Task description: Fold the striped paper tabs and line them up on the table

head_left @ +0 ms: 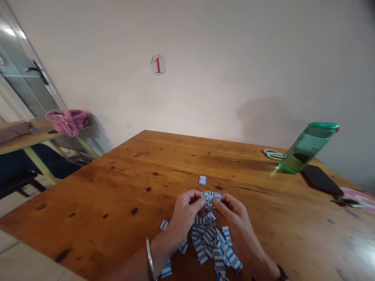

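Note:
Between my two hands is a small group of blue-and-white printed cards (210,198), held above the table. My left hand (187,208) pinches their left side with thumb and fingers. On the right side, my right hand (234,210) grips them the same way. Below and between my wrists lies a loose pile of similar blue-and-white pieces (205,238), several of them overlapping. A single blue-and-white piece (202,180) lies apart on the wood, just beyond my hands. Parts of the pile are hidden by my forearms.
The wooden table (131,168) reaches to the wall. At the right stand a tilted-looking green bottle (307,148), a white coiled cable (273,154) and a dark flat case (320,179). A pink cloth (68,120) lies on another table at left, near a person's arm (14,132).

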Demonstrator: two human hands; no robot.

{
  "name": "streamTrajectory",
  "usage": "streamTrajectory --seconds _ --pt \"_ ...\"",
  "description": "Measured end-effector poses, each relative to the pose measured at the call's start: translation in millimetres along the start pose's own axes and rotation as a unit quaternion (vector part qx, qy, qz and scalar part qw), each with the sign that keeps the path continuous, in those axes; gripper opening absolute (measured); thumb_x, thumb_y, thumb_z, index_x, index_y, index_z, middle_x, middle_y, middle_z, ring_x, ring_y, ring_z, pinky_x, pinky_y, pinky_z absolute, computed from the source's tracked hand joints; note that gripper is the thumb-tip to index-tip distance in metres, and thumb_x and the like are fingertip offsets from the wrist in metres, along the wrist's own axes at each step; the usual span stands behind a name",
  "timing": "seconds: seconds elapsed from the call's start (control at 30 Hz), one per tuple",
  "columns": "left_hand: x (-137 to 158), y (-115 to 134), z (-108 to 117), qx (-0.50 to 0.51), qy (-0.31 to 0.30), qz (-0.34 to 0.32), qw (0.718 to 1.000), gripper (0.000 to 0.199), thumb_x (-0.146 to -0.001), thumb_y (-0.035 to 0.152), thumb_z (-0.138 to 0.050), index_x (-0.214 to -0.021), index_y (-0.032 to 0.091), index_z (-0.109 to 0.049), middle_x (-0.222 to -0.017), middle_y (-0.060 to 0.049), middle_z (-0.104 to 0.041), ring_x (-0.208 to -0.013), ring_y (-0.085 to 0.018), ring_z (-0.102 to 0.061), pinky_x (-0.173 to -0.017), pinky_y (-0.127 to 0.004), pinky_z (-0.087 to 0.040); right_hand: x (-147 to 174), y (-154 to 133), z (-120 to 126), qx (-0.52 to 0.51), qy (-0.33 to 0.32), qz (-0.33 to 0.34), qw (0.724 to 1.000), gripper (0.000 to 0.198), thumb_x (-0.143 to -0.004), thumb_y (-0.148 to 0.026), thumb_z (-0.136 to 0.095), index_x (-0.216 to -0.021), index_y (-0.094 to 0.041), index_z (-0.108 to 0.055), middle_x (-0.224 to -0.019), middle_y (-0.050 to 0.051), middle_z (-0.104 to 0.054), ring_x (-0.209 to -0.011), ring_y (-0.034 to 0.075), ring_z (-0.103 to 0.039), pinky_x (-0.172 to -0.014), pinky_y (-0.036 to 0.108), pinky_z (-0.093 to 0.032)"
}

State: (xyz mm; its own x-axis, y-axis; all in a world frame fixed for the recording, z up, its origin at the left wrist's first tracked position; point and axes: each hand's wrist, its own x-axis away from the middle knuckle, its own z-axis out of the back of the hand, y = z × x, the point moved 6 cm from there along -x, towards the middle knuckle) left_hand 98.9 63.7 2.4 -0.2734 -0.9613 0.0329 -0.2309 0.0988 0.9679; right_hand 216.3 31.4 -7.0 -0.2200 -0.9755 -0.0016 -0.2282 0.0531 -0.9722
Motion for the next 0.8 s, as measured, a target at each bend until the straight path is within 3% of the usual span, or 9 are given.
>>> streamTrajectory --seconds 0.4,0.8 --pt "-0.8 -4.3 -1.4 0.012 -0.025 0.005 1.000 0.017 -0.063 0.029 -0.065 -0.059 0.015 -0.057 -0.055 0.002 -0.052 -0.049 -0.008 -0.045 -0.048 -0.020 -0.037 -1.9 2.9 1.0 0.002 0.008 0.001 1.000 0.023 -0.068 -0.037 -0.068 -0.065 -0.017 -0.059 -0.060 -0.001 -0.058 -0.056 0.013 -0.052 -0.053 0.023 -0.041" --pt "-3.3 -8.0 2.3 0.000 -0.002 0.000 1.000 0.019 -0.060 0.028 -0.068 -0.055 0.015 -0.055 -0.051 0.003 -0.051 -0.047 -0.008 -0.045 -0.047 -0.020 -0.036 -0.3 -2.2 -4.1 -0.002 -0.006 0.005 1.000 0.026 -0.064 -0.040 -0.071 -0.062 -0.016 -0.060 -0.057 0.001 -0.061 -0.056 0.015 -0.055 -0.056 0.025 -0.043"
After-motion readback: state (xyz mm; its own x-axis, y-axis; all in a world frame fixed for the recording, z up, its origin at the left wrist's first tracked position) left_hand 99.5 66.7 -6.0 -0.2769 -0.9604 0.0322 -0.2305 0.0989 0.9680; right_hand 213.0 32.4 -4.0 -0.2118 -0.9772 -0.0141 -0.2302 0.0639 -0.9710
